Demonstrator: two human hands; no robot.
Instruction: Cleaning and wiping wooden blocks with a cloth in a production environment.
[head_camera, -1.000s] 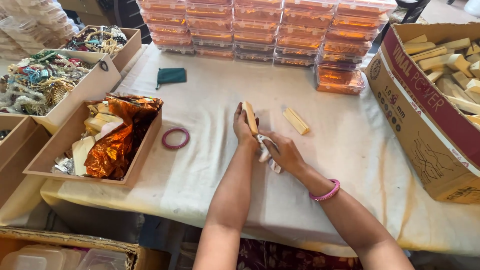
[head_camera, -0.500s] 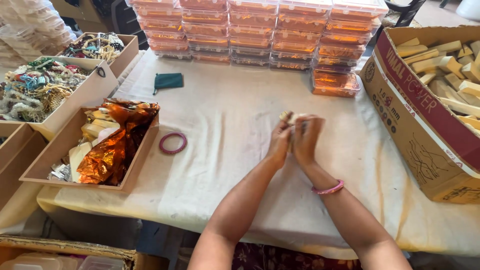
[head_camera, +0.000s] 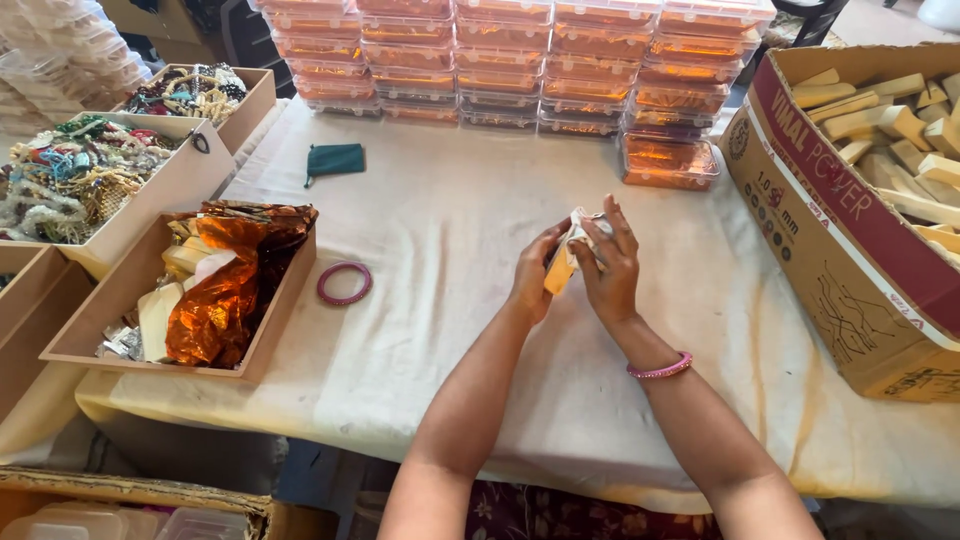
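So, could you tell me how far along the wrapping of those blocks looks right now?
Done: stacked clear boxes with orange contents line the table's back. In hand: the left hand and right hand fold pale wrapping around one yellowish block. Left: many bare blocks in the big carton.

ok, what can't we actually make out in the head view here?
- Block and pale wrap: mostly covered by left hand and right hand; the shape and how far it is wrapped are unclear.
- Clear boxes: orange contents too small to identify; stack cut off by the top edge.
- Carton: cut off at the right edge.
- Bead trays: items too tangled to separate.
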